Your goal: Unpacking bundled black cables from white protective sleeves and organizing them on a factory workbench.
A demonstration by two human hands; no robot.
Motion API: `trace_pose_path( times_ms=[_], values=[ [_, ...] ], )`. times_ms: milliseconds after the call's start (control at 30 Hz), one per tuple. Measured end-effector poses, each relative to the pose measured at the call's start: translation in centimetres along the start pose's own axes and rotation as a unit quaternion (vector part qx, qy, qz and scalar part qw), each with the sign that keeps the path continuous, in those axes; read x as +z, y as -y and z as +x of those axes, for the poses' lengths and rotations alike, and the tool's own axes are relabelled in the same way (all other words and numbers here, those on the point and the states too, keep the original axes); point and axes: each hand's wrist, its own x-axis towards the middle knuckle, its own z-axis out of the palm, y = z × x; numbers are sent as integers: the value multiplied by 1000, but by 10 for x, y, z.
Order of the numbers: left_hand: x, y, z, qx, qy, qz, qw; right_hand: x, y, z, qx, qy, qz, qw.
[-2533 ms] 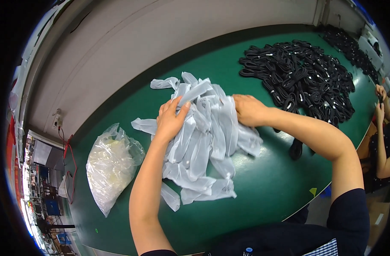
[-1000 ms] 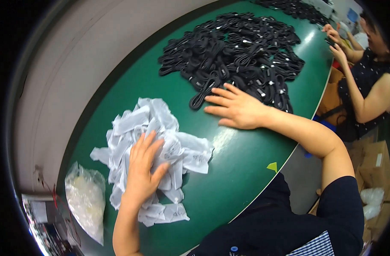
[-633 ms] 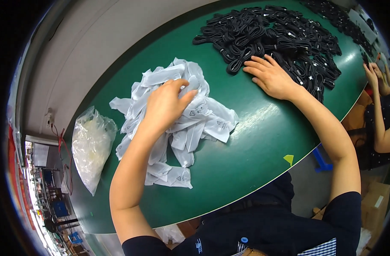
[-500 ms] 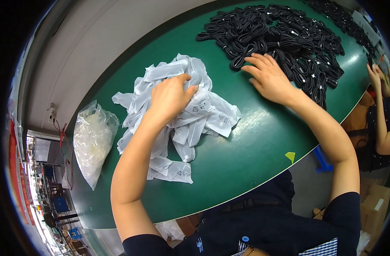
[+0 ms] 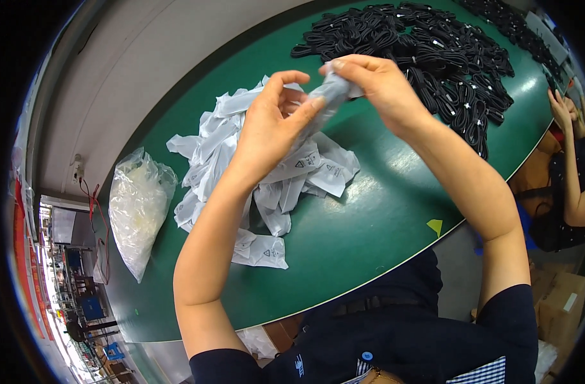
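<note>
A whitish translucent plastic bag [image 5: 329,96] is stretched between my two hands above the table. My right hand [image 5: 385,86] pinches its far end between thumb and fingers. Lower down, the thumb and curled fingers of my left hand [image 5: 273,121] close on the same bag. It looks greyish through the film; whether anything is inside, I cannot tell. Under and beside my left arm lies a loose heap of similar flat white bags [image 5: 206,160], some with small dark print. Beyond my right hand spreads a large pile of coiled black cables [image 5: 427,54].
All this lies on a green table [image 5: 344,249] with a curved edge. A clear bag of pale contents [image 5: 139,211] stands at the left, near red and black wires [image 5: 94,205]. A yellow-green marker [image 5: 435,226] is by the near edge. A co-worker's hands [image 5: 564,112] show at the right.
My left hand has moved up and right from the heap and my right hand has come left from beside the cables. They now hold a white plastic bag between them.
</note>
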Motion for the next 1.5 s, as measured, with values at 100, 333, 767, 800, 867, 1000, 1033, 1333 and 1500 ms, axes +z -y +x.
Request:
trace_pose_path(
  times_ms=[100, 333, 767, 800, 867, 1000, 1033, 1333, 1500],
  values=[
    [-13, -2, -10, -31, -10, -56, 998, -26, -8, 2, -43, -70, -75, 994],
    [-13, 20, -40, 155, 95, 226, 957, -83, 21, 19, -88, -102, -124, 983],
    [-30, -43, 103, 88, 13, -471, 878, -19, 11, -34, -133, 18, -244, 960],
    [-31, -52, 103, 84, -24, -481, 872, -6, 1, -47, -223, 65, -314, 921],
    [-52, -47, 95, 98, 15, -465, 880, 17, 4, -76, -284, 163, -455, 828],
    [-63, -34, 54, -5, -1, -226, 974, 24, -17, -86, -259, 228, -514, 785],
    [-75, -17, 40, -10, 46, -103, 994, 20, -20, -81, -257, 225, -516, 786],
    [-33, 16, -105, 233, 228, 417, 848, -39, 16, -34, -99, 28, -241, 965],
    [-27, 25, -98, 262, 223, 410, 845, -71, 59, -26, -109, -94, -321, 936]
  ],
)
